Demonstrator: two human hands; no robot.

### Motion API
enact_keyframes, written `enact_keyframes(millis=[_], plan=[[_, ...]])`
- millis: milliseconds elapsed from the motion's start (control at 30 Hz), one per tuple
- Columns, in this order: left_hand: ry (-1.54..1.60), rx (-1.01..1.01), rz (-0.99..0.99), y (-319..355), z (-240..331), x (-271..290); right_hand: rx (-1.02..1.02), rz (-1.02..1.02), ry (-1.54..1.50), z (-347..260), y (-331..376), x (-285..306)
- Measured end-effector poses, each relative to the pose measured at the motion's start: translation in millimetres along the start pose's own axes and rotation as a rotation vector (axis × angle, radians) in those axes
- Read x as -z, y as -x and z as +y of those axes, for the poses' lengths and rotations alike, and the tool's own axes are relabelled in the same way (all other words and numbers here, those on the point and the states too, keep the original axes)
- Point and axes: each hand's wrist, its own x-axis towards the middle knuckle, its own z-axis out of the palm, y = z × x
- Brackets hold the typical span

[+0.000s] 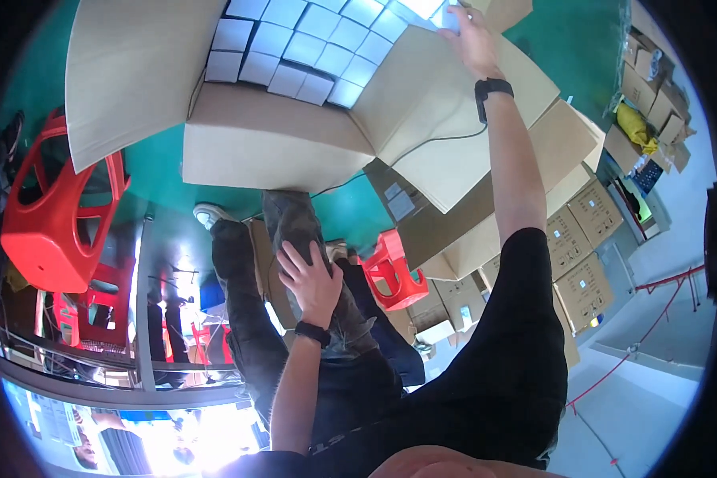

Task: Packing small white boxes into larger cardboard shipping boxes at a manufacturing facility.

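A large open cardboard carton [279,143] stands in front of me, packed with rows of small white boxes [303,49]. At its far right, my right hand [472,44] is closed on a small white box [451,19], its fingers along the box's side. Bright glare washes out the boxes beside it. My left hand [311,283] lies on my trouser leg [291,219] with its fingers spread and nothing in it. Each wrist wears a dark band, and a thin cable hangs from the right one across the carton's flap [430,119].
Red plastic stools stand at the left [52,215] and near my leg [394,275]. Another open carton [438,231] is under my right arm. Stacked sealed cartons [585,247] line the right side, with a yellow bag [633,127] beyond them. The floor [155,171] is green.
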Motion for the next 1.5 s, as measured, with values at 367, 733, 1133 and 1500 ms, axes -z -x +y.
enact_keyframes(millis=[367, 733, 1133, 1500], plan=[[-0.053, -0.039, 0.035, -11, 6, 16, -0.162, 0.396, 0.299, -24, -6, -41], [-0.048, -0.035, 0.041, -15, 5, 14, -0.226, 0.223, 1.193, -14, -3, -21], [-0.041, -0.019, 0.041, -16, 12, 14, 0.35, -0.03, 1.546, 22, -12, 32], [0.014, 0.087, 0.005, -7, 7, 16, -0.025, -0.092, 1.106, 26, -54, 22]])
